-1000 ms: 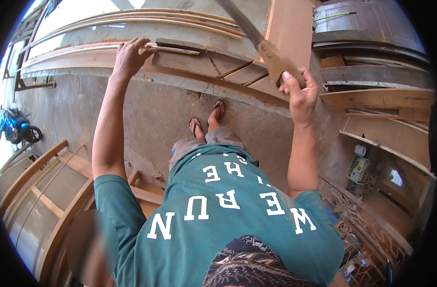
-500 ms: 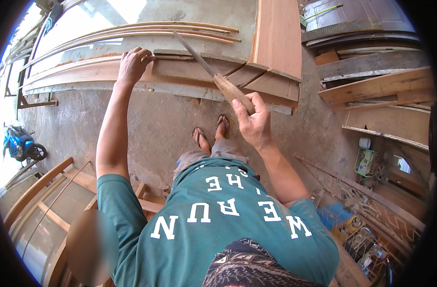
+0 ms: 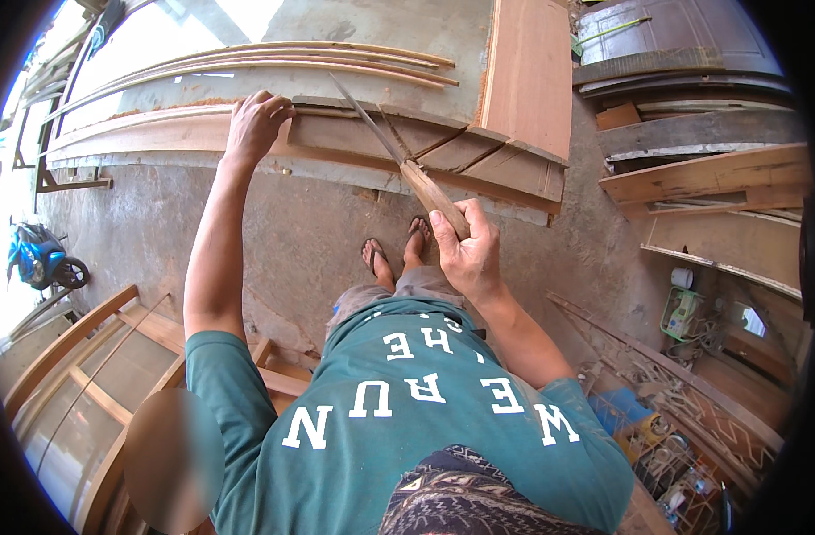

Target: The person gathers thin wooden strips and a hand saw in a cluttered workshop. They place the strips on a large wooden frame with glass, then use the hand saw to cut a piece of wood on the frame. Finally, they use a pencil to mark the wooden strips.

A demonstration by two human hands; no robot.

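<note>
Shows a handsaw, brown wooden handle at lower right, grey blade nearly edge-on and pointing up-left. Crosses a brown wooden block cut with slanting slots. Includes a slim, pale wood strip, lying lengthwise, reaching along the block's far side.

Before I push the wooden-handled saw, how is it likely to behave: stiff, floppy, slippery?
The saw will probably flex sideways, since its blade looks thin. Its wooden handle looks dull rather than glossy, so it seems unlikely to slip. With that chunky handle behind a slim blade, the weight likely sits toward the handle.
</note>
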